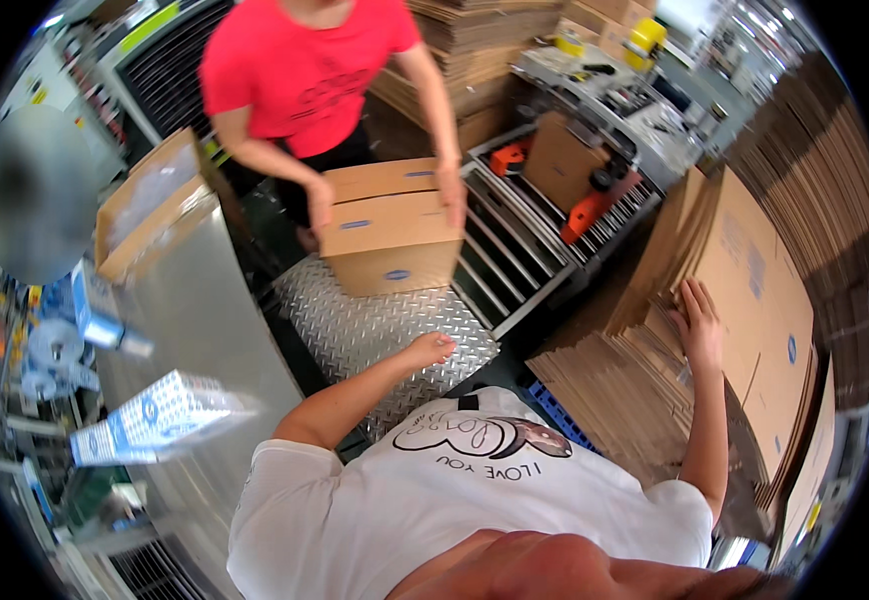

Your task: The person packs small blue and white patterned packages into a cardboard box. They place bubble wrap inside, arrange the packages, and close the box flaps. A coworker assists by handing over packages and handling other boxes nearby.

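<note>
My right hand [697, 315] lies with fingers stretched out on the edge of the top sheet of a stack of flattened cardboard boxes [745, 310] at the right. Loosely curled, my left hand [432, 348] hangs over a diamond-patterned metal plate [355, 325], with nothing visible in it. On the plate's far part sits a closed cardboard carton [395, 235] with small blue marks. A co-worker in a red shirt [305, 75] has both hands on this carton, one at each side.
Beside the plate, a roller conveyor [515, 250] leads to a carton machine with orange parts [585, 215]. At the left, a metal table [195, 320] bears an open box with clear plastic [150, 205] and a blurred blue-and-white package [155, 418]. More flattened cardboard [805, 150] stands far right.
</note>
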Motion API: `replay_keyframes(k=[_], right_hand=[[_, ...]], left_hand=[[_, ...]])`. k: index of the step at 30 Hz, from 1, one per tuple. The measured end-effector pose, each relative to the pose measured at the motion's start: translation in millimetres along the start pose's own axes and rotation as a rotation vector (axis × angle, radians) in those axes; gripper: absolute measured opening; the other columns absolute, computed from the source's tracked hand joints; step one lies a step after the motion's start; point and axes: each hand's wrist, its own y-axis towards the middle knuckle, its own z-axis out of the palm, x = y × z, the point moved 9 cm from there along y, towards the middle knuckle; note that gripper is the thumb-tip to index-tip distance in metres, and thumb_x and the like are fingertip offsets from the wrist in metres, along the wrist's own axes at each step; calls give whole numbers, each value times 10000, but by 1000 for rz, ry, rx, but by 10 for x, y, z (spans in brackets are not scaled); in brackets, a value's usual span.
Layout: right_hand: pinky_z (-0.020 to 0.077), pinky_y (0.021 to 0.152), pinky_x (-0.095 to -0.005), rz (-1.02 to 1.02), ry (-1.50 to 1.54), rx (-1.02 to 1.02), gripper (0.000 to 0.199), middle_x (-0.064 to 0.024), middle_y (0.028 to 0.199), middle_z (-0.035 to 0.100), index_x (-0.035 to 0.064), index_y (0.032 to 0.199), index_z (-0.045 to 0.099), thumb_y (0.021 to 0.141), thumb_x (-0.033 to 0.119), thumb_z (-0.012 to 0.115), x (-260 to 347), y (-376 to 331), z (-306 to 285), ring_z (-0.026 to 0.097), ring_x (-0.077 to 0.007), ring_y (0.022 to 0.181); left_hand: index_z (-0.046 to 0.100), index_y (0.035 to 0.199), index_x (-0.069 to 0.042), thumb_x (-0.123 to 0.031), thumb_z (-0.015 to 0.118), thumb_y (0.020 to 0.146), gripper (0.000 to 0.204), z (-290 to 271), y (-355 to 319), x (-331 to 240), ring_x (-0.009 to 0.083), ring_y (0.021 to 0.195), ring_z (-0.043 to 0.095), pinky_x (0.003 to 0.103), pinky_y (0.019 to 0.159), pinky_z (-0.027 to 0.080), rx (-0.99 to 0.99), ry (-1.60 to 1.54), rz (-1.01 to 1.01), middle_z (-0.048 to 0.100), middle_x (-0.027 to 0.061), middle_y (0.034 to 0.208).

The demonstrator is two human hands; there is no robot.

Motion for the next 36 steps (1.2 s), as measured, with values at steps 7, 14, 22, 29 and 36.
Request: replay_keyframes(k=[7, 14, 22, 29, 36], right_hand=[[547, 673, -387, 208, -63, -230, 310, -158, 945, 690, 102, 1169, 651, 896, 247, 625, -392, 364, -690, 682, -302, 786], [493, 592, -328, -681, -92, -393, 192, -68, 807, 642, 31, 956, 615, 764, 18, 625, 2568, 753, -2485, 625, -216, 671], [443, 775, -350, -754, -73, -356, 594, -124, 1067, 550, 34, 1148, 539, 591, 74, 742, 2539, 1386, -2964, 553, -249, 932], [528, 685, -336, -257, 252, 207, 547, -102, 786, 700, -27, 1109, 606, 648, 136, 850, 1706, 1985, -926, 678, -206, 728], [446, 761, -406, -557, 448, -19, 342, -138, 787, 650, 38, 812, 627, 757, 361, 724, 2710, 1300, 546, 590, -319, 750]], left_hand=[[524, 1217, -1, -236, 640, 904, 408, -382, -399, -502, 154, 932, 619, 310, 788, 513, -281, 215, 243, 652, 112, 1052], [264, 1415, 20, -318, 827, 671, 992, 151, -1786, -3317, 410, 1297, 370, 436, 1078, 307, -664, 468, 1268, 392, 249, 1385], [620, 1019, 12, -34, 709, 822, 220, -722, -2775, -3460, 108, 802, 637, 264, 724, 525, -762, -472, 1338, 684, 74, 954], [587, 1099, 30, -23, 647, 864, 248, -1843, -2898, -1624, 117, 911, 597, 271, 800, 485, -947, -512, 1048, 652, 48, 1032], [612, 1108, -29, -97, 640, 867, 252, -1810, -3272, -1068, 190, 1039, 583, 347, 957, 422, -1149, -246, 854, 642, 86, 1091]])
